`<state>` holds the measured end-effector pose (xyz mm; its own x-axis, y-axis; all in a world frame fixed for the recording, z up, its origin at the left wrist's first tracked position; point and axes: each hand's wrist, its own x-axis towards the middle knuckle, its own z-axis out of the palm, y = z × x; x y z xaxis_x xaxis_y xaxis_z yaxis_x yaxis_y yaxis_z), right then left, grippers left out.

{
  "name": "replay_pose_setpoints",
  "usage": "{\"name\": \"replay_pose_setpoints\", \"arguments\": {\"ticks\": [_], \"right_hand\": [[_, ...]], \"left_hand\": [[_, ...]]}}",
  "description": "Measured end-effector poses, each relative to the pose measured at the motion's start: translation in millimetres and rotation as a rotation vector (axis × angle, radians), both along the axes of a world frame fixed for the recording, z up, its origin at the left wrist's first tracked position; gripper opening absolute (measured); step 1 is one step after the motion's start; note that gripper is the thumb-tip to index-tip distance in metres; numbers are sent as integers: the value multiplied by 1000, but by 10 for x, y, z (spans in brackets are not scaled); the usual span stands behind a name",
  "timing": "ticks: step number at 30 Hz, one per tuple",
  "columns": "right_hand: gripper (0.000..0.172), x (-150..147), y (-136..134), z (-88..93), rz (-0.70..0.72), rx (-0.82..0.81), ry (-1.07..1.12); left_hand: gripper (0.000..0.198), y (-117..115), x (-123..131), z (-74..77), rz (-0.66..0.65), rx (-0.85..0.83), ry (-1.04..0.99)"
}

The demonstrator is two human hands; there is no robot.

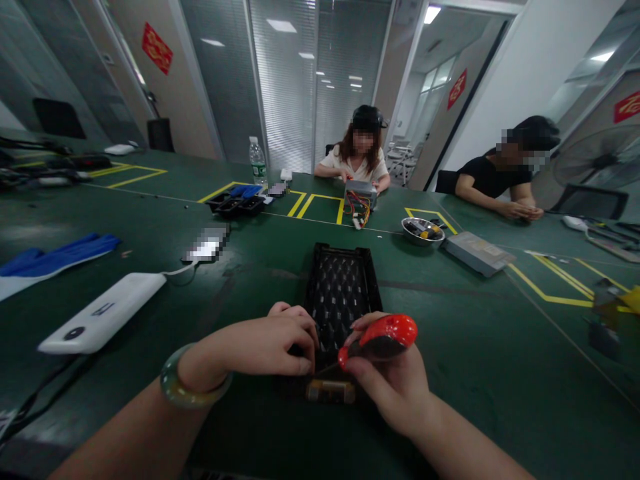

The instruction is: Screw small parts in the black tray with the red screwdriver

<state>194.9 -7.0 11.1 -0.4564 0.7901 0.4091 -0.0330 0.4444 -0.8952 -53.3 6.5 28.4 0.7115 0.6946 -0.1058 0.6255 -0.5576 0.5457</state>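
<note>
While your right grip [385, 387] is closed around a red-handled screwdriver [387, 337], your left grip [265, 347] is curled down over the edge of a black plastic frame [340, 293], with a jade bangle [195, 379] on that wrist. You have the frame lying flat by the near edge of the worktop [475, 380], about midway along it, with a small brass-coloured block [330, 392] at its near end. The screwdriver's thin shaft points toward the frame between your hands, but you can't tell from this view whether its tip touches anything. Off to your left lie a white power bank [100, 313] and a blue cloth [55, 257]; to your right, a steel bowl of small parts [423, 231] sits just beside a flat grey metal box [477, 253]. Across the far edge, a seated person [360, 150] has both hands on a metal box with coloured wires [360, 195], and another person [493, 180] to the right rests clasped hands on the worktop.
</note>
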Motion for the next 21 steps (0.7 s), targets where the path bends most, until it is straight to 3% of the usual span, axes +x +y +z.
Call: {"name": "replay_pose_setpoints", "arguments": {"ticks": [7, 15, 21], "right_hand": [[67, -53, 35, -17, -32, 40, 58], [59, -38, 44, 22, 20, 130, 88], [57, -51, 38, 42, 133, 25, 198]], "left_hand": [[8, -9, 2, -18, 16, 1, 15], [7, -3, -13, -72, 9, 31, -15], [7, -3, 13, -45, -4, 14, 11]]}}
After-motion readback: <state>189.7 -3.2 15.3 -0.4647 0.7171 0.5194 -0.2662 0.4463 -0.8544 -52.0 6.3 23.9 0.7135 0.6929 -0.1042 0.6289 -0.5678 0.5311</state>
